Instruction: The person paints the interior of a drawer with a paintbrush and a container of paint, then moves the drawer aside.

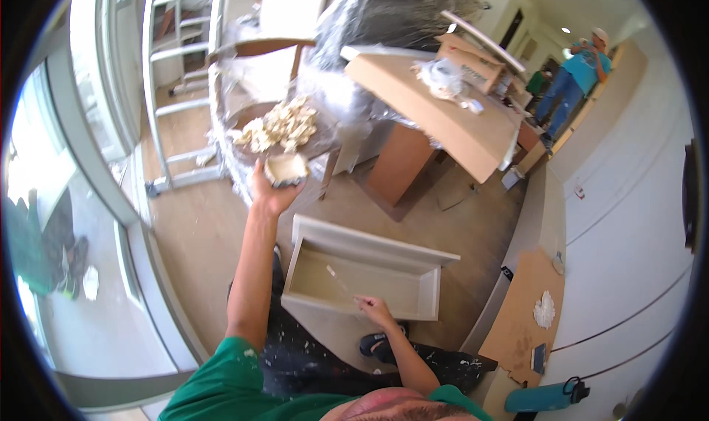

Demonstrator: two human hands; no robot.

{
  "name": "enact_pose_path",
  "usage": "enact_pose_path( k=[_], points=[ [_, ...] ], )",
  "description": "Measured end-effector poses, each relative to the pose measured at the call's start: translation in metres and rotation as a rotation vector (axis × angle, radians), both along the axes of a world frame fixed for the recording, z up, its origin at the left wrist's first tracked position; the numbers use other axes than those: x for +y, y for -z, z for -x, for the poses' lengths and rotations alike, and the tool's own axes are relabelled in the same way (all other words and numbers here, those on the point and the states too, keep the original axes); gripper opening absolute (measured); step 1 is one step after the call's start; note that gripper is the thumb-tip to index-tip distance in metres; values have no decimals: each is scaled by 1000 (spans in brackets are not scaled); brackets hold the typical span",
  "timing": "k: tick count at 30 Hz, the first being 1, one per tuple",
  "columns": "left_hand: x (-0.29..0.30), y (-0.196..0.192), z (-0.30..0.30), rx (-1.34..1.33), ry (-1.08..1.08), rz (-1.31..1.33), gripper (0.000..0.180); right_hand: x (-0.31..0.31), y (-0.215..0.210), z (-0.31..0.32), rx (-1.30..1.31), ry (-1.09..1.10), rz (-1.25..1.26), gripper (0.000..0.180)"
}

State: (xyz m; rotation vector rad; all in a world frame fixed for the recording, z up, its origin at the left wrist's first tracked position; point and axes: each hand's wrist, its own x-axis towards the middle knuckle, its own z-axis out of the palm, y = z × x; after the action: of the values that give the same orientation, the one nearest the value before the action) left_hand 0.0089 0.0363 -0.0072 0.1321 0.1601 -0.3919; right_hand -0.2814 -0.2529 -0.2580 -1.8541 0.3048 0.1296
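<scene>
Head view, left hand: our left hand (272, 188) is raised toward the wrapped table (244, 125), fingers cupped around a lump of pale putty (285, 168).
Head view, right hand: our right hand (374, 310) is pinched on the end of a thin stick (341, 281), whose tip reaches into the drawer (362, 269).
Drawer: it is a pale open box on the floor just ahead of our knees, its inside facing us and its tall front panel on the far side.
Putty heap: more pale scraps (281, 124) lie heaped on the wrapped table, just beyond the left hand.
How we work it: we judge that the stick does best held low and flat against the drawer bottom, so it follows the corner without gouging.
How we carry the lump: we keep the putty level in the palm and close to the drawer, so crumbs fall inside our reach.
Watch: a ladder (173, 89) stands left of the table, and another person (572, 74) stands well apart at the far right.
</scene>
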Motion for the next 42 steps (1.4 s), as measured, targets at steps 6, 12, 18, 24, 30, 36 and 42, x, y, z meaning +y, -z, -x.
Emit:
enact_pose_path(
  k=[6,12,18,24,30,36,42],
  points=[
    [4,-9,5,-25,-30,58,67,-5,8,18,110,102,11,31],
    [8,-8,11,-74,-104,-32,66,-4,35,7,156,113,148,20],
    [35,5,-2,-86,-217,-70,65,3,56,-31,117,-42,249,40],
    [45,5,-9,-214,-277,-22,64,18,67,-70,80,12,281,37],
    [41,-15,0,-152,-296,29,58,16,81,-94,67,54,390,34],
    [48,-9,-1,-179,-262,45,60,8,98,-119,126,45,486,37],
    [47,-9,-2,-159,-261,41,62,10,107,-137,66,-14,570,38]
  ],
)
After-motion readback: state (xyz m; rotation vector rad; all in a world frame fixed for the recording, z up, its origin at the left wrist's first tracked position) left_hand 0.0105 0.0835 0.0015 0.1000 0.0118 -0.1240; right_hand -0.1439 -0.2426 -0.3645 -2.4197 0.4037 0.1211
